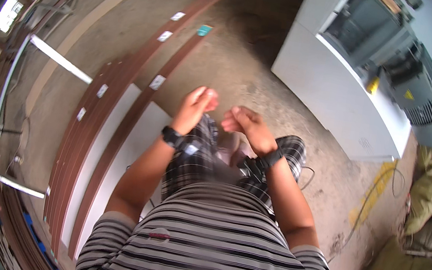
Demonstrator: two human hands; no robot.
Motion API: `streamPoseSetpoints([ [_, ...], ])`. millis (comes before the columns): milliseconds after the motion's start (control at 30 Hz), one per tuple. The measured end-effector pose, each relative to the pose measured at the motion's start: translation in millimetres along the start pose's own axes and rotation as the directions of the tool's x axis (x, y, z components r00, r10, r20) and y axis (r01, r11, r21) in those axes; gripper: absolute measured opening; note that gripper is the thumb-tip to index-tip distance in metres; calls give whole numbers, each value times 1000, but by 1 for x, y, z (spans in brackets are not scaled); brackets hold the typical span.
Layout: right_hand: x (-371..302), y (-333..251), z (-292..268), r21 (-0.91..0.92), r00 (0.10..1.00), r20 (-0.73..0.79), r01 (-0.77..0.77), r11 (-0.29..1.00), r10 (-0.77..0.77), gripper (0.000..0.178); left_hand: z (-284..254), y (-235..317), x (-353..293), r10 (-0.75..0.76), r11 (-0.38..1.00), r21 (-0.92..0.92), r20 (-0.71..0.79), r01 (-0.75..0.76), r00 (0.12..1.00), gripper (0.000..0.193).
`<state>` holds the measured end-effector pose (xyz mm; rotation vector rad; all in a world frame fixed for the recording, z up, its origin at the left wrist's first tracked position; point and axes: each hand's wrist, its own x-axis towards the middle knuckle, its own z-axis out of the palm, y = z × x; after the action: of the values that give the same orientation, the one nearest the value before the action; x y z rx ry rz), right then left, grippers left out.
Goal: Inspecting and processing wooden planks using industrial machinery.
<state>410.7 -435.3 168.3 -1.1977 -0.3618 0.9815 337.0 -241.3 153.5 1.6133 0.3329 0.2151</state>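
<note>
My left hand [196, 108] and my right hand [250, 127] are raised in front of my body, a short gap between them. Both have loosely bent fingers and turn toward each other, slightly blurred. Nothing shows in either one. Each wrist wears a dark band. Nearest my left hand, a long brown strip [127, 122] with a white label and a teal end lies over white panels [146, 124]. Farther left, several more long brown strips [81, 137] with white labels lie side by side.
A white machine cabinet [318, 89] with a grey motor [419, 98] stands at the far right. A cable [364, 210] crosses a yellow floor mark there. Green-yellow sacks [427, 194] line the right side. A white metal frame [60, 57] stands left of the strips.
</note>
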Motion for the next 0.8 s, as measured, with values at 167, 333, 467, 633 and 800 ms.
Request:
streamPoseSetpoints([
  [167, 8, -3, -46, 388, 957, -283, 48, 921, 69, 23, 4, -18, -20, -104, 995, 14, 234, 104, 967, 25],
  [333, 10, -9, -54, 448, 945, -319, 82, 890, 74, 21, 52, -9, -39, -129, 971, -49, 710, 232, 693, 40],
  [467, 12, -16, -49, 480, 947, -318, 119, 869, 45, 22, 81, 5, -46, -127, 935, -101, 799, 340, 587, 52],
  [633, 9, -21, -33, 317, 931, -322, 279, 906, -174, 21, 85, 22, -51, -144, 956, -60, 754, 286, 641, 47],
  [800, 3, -30, -24, -77, 863, -290, 411, 908, -415, 19, 86, 22, -57, -126, 953, -105, 712, 283, 691, 45],
])
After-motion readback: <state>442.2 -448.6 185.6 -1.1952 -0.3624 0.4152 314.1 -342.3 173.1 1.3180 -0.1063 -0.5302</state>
